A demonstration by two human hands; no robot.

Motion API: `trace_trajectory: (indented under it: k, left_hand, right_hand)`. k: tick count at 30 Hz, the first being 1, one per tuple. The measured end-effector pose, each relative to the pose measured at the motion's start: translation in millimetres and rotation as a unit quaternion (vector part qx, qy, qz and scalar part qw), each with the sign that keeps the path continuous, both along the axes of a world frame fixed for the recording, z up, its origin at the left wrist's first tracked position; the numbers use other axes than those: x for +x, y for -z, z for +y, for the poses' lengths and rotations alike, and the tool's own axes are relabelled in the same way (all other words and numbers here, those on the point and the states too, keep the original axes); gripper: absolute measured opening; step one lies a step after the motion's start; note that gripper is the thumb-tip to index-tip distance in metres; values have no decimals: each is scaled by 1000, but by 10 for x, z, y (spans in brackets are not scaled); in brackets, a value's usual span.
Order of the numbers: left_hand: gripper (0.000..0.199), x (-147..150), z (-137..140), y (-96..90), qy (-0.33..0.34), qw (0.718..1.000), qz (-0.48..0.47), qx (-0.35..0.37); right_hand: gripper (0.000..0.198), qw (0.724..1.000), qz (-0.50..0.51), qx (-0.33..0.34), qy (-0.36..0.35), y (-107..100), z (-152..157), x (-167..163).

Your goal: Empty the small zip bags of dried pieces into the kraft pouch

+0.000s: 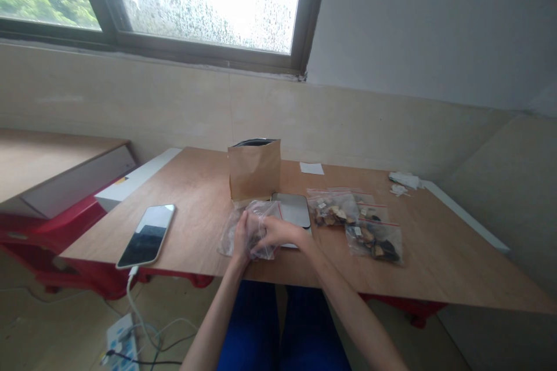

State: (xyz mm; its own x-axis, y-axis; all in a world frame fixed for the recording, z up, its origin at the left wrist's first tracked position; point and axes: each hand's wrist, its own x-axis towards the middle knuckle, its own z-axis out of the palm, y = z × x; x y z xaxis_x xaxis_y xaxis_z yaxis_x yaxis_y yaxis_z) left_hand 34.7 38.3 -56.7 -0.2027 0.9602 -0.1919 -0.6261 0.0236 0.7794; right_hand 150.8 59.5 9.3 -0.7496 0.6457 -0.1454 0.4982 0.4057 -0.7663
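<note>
My left hand is closed on the left side of a clear plastic bag near the table's front edge. The fingers of my right hand curl around the bag from the right, close to the left hand. Crumpled plastic hides some fingertips, and I cannot make out what the bag contains. Just behind the right hand lies a flat scale with a grey top, partly covered by that hand. An open brown paper pouch stands upright behind the bag.
Several zip bags of dried dark and pale pieces lie right of the scale. A phone with a charging cable rests at the left. White paper and crumpled tissue are farther back. A power strip sits on the floor.
</note>
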Motion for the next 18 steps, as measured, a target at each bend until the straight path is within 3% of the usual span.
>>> trace_trajectory:
  k: [4, 7, 11, 18]
  left_hand:
    - [39, 7, 2, -14, -2, 1000, -11, 1]
    - [37, 11, -4, -40, -1, 1000, -20, 3]
    - [39, 0, -1, -36, 13, 999, -42, 2]
    - [36, -21, 56, 45, -17, 997, -80, 6]
  right_hand:
    - [16, 998, 20, 27, -50, -24, -14, -5]
    - [10, 997, 16, 48, -50, -21, -20, -13]
    - [6, 998, 37, 48, -22, -4, -18, -14]
    - [10, 981, 182, 26, 56, -101, 43, 23]
